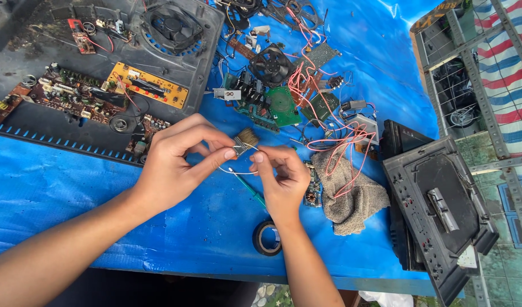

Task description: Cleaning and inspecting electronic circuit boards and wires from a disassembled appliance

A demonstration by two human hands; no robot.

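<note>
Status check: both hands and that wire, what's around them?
Left hand and right hand both pinching a thin white wire above the blue tarp. Small brush at left fingertips. Green screwdriver, black tape roll below.

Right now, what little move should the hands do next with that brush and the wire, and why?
Probably draw the thin white wire free of the small brush. The left hand pinches the brush at its metal band, the right hand pinches the wire beside it, and the wire loops slack beneath both.
</note>
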